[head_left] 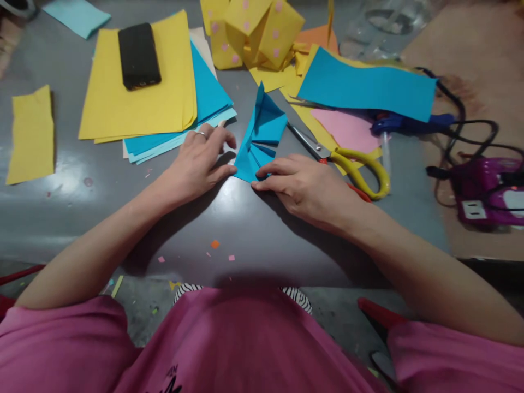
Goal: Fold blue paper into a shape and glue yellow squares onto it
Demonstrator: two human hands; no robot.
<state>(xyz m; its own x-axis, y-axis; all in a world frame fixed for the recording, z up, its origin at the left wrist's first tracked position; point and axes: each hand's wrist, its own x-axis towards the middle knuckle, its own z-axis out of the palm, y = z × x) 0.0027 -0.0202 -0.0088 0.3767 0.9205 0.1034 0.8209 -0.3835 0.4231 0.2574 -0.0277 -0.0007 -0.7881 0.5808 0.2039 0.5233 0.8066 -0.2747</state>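
Observation:
A piece of blue folded paper (262,123), pleated and partly standing up, sits on the grey table in front of me. Its lower right edge is pinched between the thumb and fingers of my right hand (309,185). On the other side, my left hand (200,158), wearing a ring, has its thumb tip at the paper's lower left corner. The fingers of that hand are bent and apart from the thumb. Scissors with yellow handles (362,169) lie just beyond my right hand, blades slightly apart and pointing toward the blue paper.
A black phone (140,55) rests on yellow sheets (98,103) over blue sheets (208,87). Dotted yellow paper shapes (245,33) stand at the back. To the right are a blue strip (368,82), a blue glue gun (393,124), cables and a purple power strip (487,191).

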